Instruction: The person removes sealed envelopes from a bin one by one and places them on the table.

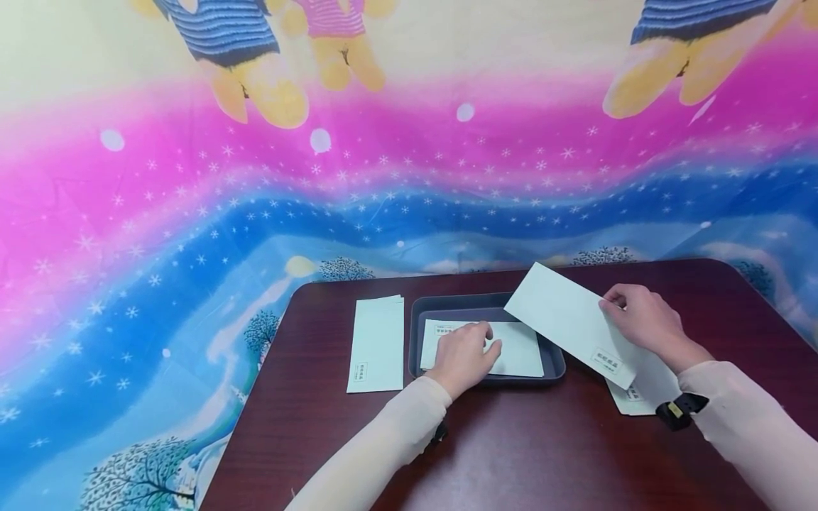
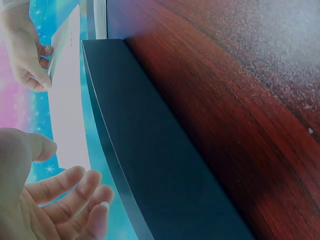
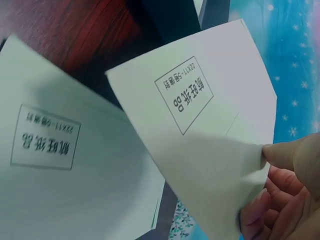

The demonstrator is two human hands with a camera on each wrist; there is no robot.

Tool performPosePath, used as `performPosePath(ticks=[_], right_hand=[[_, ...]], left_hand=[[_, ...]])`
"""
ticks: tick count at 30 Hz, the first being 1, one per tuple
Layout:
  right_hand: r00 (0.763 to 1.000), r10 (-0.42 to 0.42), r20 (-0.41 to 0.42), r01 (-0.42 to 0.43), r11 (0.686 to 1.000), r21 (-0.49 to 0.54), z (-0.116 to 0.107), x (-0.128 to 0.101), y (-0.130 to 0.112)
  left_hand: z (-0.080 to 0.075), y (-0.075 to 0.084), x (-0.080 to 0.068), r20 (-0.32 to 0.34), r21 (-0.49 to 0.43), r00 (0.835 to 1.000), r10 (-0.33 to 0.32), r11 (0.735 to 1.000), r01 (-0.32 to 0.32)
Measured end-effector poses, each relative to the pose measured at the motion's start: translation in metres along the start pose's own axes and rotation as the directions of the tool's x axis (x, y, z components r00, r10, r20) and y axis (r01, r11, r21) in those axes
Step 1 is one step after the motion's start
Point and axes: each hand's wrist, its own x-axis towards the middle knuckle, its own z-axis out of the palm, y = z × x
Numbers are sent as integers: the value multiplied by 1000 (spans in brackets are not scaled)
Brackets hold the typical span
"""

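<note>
My right hand [image 1: 645, 323] pinches a pale envelope [image 1: 569, 319] by its edge, thumb on one face in the right wrist view. This envelope [image 3: 200, 95] is tilted, with a boxed printed label near one end. Beneath it, more envelopes [image 1: 653, 390] lie on the right of the table, partly covered by the raised one and my arm. My left hand [image 1: 463, 355] hovers over a dark grey tray [image 1: 418, 312], fingers loosely bent and thumb apart; nothing is in this hand [image 2: 55, 200] in the left wrist view. Inside the tray lies an envelope [image 1: 520, 348], partly hidden by the left hand.
To the left of the tray, a few envelopes [image 1: 378, 341] lie upright in a slightly uneven stack. The dark red wooden table [image 1: 511, 454] ends at a patterned cloth [image 1: 383, 163] hanging behind it. Dark straps sit on both wrists, including a right wrist strap [image 1: 680, 410].
</note>
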Motion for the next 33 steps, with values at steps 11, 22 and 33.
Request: performPosePath(ticks=[11,22,33], right_hand=[[999,53,7,-53,999,9,-6,-7,18],[995,95,18,-95,995,-7,-12,-12,32],[993,114,32,-114,993,-14,-17,-15,52]], left_hand=[[1,12,0,13,-10,1000,15,1000,-15],[4,18,0,1,12,999,37,999,-37],[4,25,1,10,4,998,61,998,-61]])
